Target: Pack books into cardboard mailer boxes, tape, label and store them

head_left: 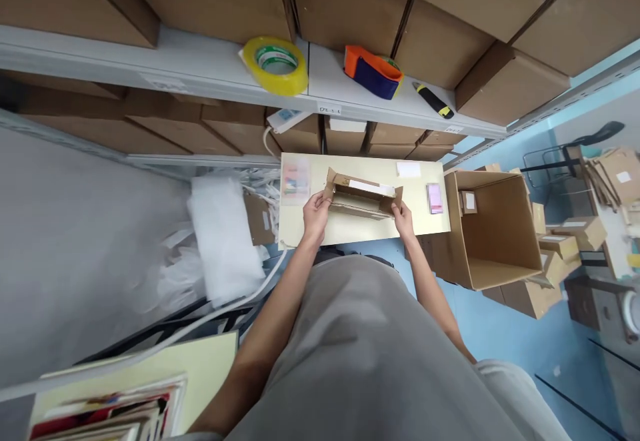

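A small, long cardboard box (pixel 364 209) with raised end flaps is held between my two hands, just over the pale yellow tabletop (pixel 345 233). My left hand (pixel 316 214) pinches its left end flap. On the other side, my right hand (pixel 402 218) grips the right end near the flap. The box's top is open toward me, and a white label runs along its far side. Behind it on the table lies a white paper slip (pixel 409 169). A phone-like pink-screened object (pixel 435 199) rests to the right, and a clear case (pixel 296 179) to the left.
Above the table, a shelf carries yellow tape (pixel 276 66), an orange-and-blue tape dispenser (pixel 373 73), a cutter knife (pixel 433 99) and several cartons. A large open carton (pixel 495 227) stands at the table's right. White foam wrap (pixel 225 237) and a white cable (pixel 200 329) are on the left.
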`<state>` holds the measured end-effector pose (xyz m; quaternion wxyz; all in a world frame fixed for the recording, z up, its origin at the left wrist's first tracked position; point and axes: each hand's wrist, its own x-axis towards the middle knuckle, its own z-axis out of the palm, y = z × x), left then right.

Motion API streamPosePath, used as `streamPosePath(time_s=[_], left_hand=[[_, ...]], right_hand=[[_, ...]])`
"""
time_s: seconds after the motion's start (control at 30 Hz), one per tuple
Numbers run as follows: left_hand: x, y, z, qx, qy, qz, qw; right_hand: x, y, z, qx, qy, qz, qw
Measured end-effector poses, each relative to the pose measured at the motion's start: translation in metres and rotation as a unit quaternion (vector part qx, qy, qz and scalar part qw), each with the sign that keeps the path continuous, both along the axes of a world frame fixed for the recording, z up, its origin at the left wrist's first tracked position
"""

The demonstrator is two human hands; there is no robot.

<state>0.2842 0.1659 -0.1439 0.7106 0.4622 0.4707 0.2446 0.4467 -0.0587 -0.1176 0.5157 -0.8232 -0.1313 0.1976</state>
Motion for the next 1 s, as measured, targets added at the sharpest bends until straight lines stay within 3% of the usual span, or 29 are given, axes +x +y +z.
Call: streamPosePath(time_s=[0.13, 0.3, 0.4, 0.5, 0.67, 0.83, 1.0], left_hand=[[0.019, 0.012, -0.004, 0.01, -0.005, -0.025, 1.0], [0.03, 0.03, -0.01, 0.059, -0.008, -0.106, 0.993], [0.029, 0.039, -0.01, 0.082, 0.006, -0.137, 0.987], [0.024, 0.04, -0.003, 0.099, 0.024, -0.14, 0.985], [0.011, 0.024, 0.011, 0.097, 0.058, -0.095, 0.989], [0.002, -0.005, 0.026, 0.12, 0.095, -0.045, 0.987], [-0.001, -0.031, 0.044, 0.166, 0.15, -0.059, 0.973]], right_hand=[[-0.015, -0.003, 0.013, -0.036, -0.009, -0.02, 0.999], [-0.033, -0.007, 0.029, -0.126, -0.01, -0.032, 0.991], [-0.026, -0.004, 0.037, -0.188, -0.051, -0.035, 0.98], [-0.005, 0.003, 0.045, -0.215, -0.132, 0.013, 0.968], [0.041, 0.017, 0.047, -0.224, -0.18, 0.097, 0.953], [0.084, 0.033, 0.036, -0.177, -0.161, 0.118, 0.964], [0.1, 0.041, 0.025, -0.147, -0.127, 0.128, 0.973]])
